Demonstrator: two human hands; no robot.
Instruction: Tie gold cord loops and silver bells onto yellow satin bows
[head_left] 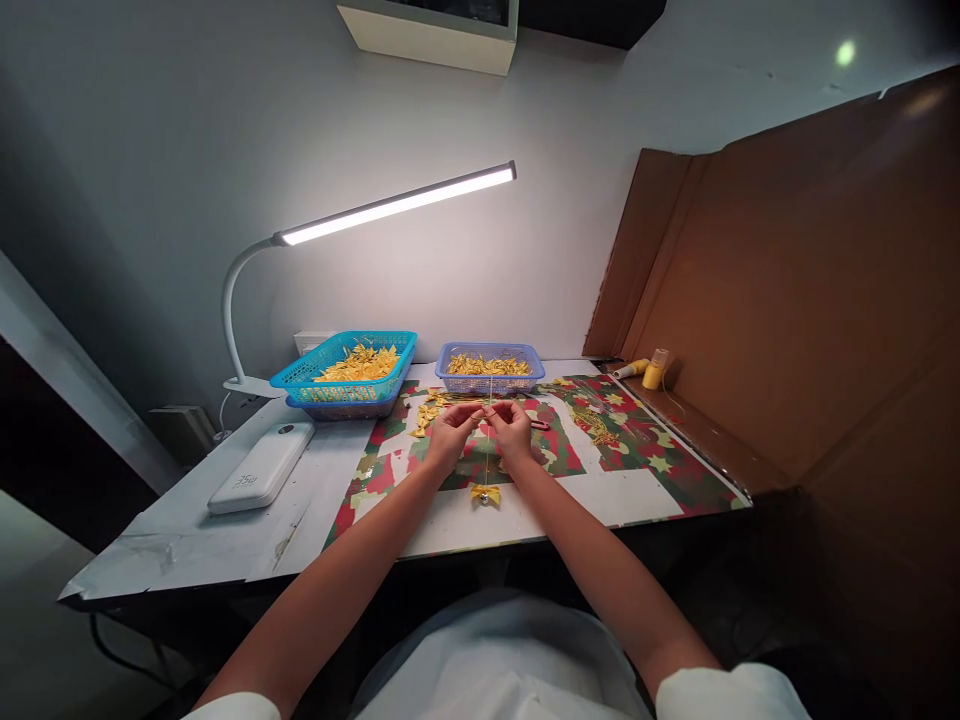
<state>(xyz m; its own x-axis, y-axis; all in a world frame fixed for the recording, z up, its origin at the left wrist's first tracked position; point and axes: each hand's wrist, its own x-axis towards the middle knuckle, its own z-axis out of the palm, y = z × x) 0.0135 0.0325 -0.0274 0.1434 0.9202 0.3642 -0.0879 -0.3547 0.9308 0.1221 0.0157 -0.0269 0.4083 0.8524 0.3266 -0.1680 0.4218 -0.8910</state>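
Note:
My left hand (pixel 453 432) and my right hand (pixel 512 430) meet fingertip to fingertip above the table, both closed in a pinch. Between them they grip a thin yellowish cord (pixel 488 465); the exact spot they pinch is too small to make out. Down the cord, near the table's front edge, is a yellow ribbon bow (pixel 476 493) with a small silvery bell-like bead (pixel 485 499) at its middle. Loose yellow bows (pixel 427 412) lie just beyond my left hand. Beside my right hand is a pinkish-red handled tool (pixel 539 425), partly hidden.
A turquoise basket (pixel 405 350) of yellow bows stands back left, stacked on a blue one. Behind my hands sits a purple basket (pixel 491 384) of golden pieces. Gold cords (pixel 596 428), yellow thread spools (pixel 653 375), a white power bank (pixel 262 470), a lit lamp (pixel 397 207) and cardboard (pixel 810 280) surround the workspace.

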